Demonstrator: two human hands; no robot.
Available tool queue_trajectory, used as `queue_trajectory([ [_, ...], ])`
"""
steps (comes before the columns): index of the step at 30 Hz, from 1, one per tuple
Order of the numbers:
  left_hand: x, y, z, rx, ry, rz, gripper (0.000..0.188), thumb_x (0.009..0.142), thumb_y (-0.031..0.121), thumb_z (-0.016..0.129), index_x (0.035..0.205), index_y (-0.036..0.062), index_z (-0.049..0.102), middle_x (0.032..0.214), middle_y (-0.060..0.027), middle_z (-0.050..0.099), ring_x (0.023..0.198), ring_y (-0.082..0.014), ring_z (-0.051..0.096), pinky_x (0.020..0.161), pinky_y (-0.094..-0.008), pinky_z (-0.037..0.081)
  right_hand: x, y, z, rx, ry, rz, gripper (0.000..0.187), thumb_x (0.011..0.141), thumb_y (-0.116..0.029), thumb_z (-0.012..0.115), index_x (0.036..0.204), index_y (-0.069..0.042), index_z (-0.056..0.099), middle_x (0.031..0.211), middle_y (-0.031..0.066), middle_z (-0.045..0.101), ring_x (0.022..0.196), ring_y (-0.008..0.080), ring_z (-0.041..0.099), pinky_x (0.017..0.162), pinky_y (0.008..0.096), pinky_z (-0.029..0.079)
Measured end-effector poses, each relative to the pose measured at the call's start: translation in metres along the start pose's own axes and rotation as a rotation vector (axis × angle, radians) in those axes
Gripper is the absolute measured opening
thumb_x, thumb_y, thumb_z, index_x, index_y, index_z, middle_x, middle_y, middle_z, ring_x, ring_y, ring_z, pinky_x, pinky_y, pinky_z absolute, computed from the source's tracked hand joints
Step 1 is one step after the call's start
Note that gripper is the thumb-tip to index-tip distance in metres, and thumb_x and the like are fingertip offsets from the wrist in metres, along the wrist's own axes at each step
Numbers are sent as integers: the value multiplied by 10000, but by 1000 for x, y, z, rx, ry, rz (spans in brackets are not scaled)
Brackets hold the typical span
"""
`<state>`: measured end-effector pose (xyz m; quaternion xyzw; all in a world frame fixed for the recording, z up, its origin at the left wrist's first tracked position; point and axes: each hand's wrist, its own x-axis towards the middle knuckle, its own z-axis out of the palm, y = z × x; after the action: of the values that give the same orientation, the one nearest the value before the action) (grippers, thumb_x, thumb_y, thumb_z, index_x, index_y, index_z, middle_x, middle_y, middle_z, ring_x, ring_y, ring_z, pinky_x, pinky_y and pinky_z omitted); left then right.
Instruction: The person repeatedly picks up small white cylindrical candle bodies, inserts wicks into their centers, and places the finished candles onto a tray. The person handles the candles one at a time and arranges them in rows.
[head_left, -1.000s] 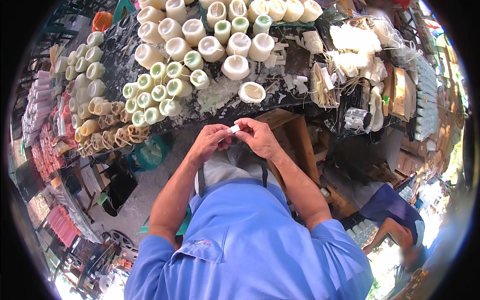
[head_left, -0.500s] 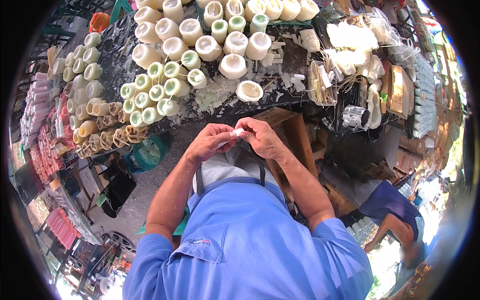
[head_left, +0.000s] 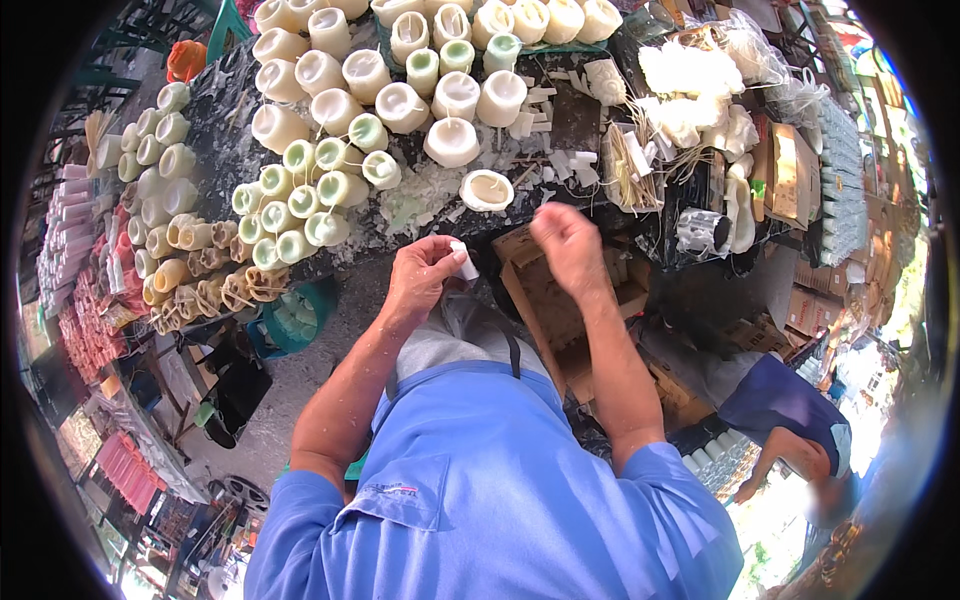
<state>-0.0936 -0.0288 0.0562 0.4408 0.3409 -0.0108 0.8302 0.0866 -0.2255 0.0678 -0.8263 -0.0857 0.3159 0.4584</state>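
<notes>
Between the thumb and fingers of my left hand (head_left: pixel 422 274) is a short white cylinder (head_left: pixel 465 262) that looks like wax, held just off the table's near edge. Over the edge to the right, my right hand (head_left: pixel 570 243) is apart from it, its fingers curled and smeared by motion. Closest to the right hand on the table is a cream wax cup (head_left: pixel 487 190) with a hollow middle. Beyond it stand several white pillar candles (head_left: pixel 451 143) with wicks. Pale green candles (head_left: pixel 327 229) sit in rows to the left.
The dark table (head_left: pixel 228 105) is strewn with wax scraps. At its right lie a wick bundle (head_left: pixel 630 168), white fluffy material (head_left: pixel 690 70) and a silver can (head_left: pixel 702 232). An open cardboard box (head_left: pixel 540 300) is below the right hand. A green basin (head_left: pixel 300 312) and another person (head_left: pixel 785 410) are farther off.
My hands were together on the white piece. The right hand has let go and moved right and away from me, while the left keeps the piece, now more upright.
</notes>
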Motion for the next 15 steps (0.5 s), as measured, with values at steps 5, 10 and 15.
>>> queue_trajectory([
  [5,4,-3,14,49,-21,14,331,1042,83,751,1349,-8,668,1041,-36,754,923,-82,673,792,-251,539,-60,-29,41,39,-302,-80,267,1043,-162,762,1244,15,745,1107,93,783,999,142,718,875,319,584],
  [10,2,24,3,648,-192,409,267,987,43,779,1250,38,733,1005,-67,761,862,-184,723,774,-322,573,-55,-43,35,-20,-264,-174,282,1050,-123,732,1298,10,715,1097,108,765,934,175,705,862,336,571],
  [15,-9,41,11,771,-201,619,293,917,63,839,1181,4,729,1002,-121,741,838,-271,720,752,-363,574,-53,-45,32,-152,-112,-657,309,932,28,763,1236,0,716,1042,157,727,886,298,734,794,377,595],
])
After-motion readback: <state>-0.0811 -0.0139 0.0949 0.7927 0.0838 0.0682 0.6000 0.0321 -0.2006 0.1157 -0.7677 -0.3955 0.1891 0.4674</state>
